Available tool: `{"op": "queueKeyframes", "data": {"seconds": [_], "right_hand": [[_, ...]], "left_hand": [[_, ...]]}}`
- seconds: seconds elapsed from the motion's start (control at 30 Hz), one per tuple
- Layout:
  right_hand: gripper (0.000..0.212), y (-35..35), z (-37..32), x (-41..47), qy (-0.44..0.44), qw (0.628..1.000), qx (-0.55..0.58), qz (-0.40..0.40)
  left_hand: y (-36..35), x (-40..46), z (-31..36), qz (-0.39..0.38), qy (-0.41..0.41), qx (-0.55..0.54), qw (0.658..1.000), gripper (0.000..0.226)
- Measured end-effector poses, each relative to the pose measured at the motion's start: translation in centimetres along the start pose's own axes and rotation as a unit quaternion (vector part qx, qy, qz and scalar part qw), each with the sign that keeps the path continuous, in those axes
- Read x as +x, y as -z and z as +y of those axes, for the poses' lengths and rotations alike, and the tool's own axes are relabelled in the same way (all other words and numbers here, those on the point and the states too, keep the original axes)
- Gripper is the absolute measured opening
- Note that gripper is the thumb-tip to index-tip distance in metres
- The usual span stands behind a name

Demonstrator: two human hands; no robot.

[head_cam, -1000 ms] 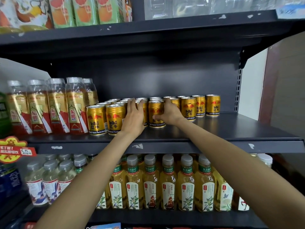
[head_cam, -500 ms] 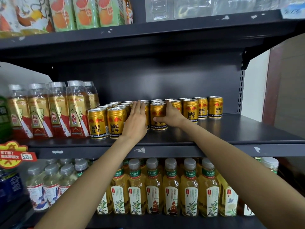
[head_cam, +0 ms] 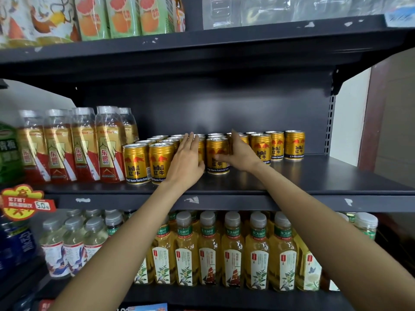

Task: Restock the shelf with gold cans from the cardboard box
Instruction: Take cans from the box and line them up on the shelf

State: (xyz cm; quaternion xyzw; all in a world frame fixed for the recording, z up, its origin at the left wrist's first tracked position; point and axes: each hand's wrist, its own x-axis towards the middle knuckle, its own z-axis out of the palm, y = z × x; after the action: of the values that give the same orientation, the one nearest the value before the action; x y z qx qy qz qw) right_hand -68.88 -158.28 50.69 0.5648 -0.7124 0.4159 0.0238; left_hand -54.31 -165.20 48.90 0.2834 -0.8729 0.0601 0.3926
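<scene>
Several gold cans stand in rows on the dark middle shelf. My right hand grips one front gold can, thumb across its face and fingers along its right side. My left hand lies flat with straight fingers against the can next to it on the left, hiding most of that can. Two more gold cans stand at the front left of the group. The cardboard box is out of view.
Red-and-gold bottles stand left of the cans. Bare shelf runs to the right, up to the slotted upright. Tea bottles fill the shelf below, and juice packs sit above. A price tag hangs at the left.
Both hands stay on the same two front cans and have hardly moved. The whole shelf sits a little lower in view than a second ago.
</scene>
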Motion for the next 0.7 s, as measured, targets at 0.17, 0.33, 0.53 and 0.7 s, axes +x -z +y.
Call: {"op": "queueKeyframes", "data": {"seconds": [0.17, 0.33, 0.53, 0.7], "right_hand": [[0.060, 1.7, -0.8, -6.2, 0.105, 0.982, 0.004, 0.155], [0.028, 0.5, -0.5, -14.6, 0.184, 0.939, 0.023, 0.288], [0.019, -5.5, 3.8, -26.3, 0.167, 0.964, 0.016, 0.204], [0.025, -12.0, 9.9, -35.0, -0.010, 0.996, -0.004, -0.086]], "left_hand": [[3.7, -4.4, 1.8, 0.139, -0.028, -0.111, 0.984, 0.034], [3.6, -11.2, 2.5, 0.328, -0.044, -0.105, 0.938, 0.021], [-0.5, -23.1, 3.8, 0.265, 0.015, -0.201, 0.943, 0.024], [-5.1, -36.5, 1.4, -0.108, 0.165, -0.183, 0.963, 0.017]]}}
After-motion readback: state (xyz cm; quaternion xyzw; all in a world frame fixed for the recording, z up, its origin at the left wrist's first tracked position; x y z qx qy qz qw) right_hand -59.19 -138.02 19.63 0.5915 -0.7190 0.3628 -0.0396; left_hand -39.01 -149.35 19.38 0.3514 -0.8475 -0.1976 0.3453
